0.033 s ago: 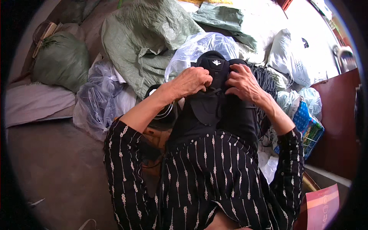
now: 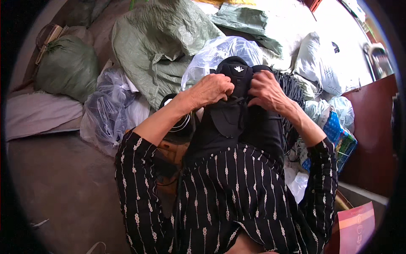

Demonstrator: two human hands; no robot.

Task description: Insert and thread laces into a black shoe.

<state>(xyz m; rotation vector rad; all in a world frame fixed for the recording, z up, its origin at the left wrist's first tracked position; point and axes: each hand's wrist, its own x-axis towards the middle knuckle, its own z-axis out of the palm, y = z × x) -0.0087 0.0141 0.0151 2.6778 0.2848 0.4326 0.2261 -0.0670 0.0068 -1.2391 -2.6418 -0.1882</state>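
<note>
A black shoe upper [image 2: 228, 118] with a white emblem on its tongue lies over my dark-trousered lap. At its left edge my left hand [image 2: 213, 89] is closed, thumb and fingers gripping the upper just below the emblem. On the other side my right hand [image 2: 267, 91] is curled, its fingertips bunched close to the upper's right edge; whatever they pinch is hidden and slightly blurred. Beside my right wrist hangs a thick bundle of black laces [image 2: 296, 95].
A clear plastic bag [image 2: 226, 51] lies beyond my knees, near large green woven sacks [image 2: 148, 38]. To the left are a knotted clear bag [image 2: 112, 101] and a stuffed green sack [image 2: 67, 67]. A dark red panel [image 2: 372, 131] stands at right, near a blue packet [image 2: 333, 127].
My right hand's fingers have curled in more and shifted slightly. The left hand and the shoe upper stay in place.
</note>
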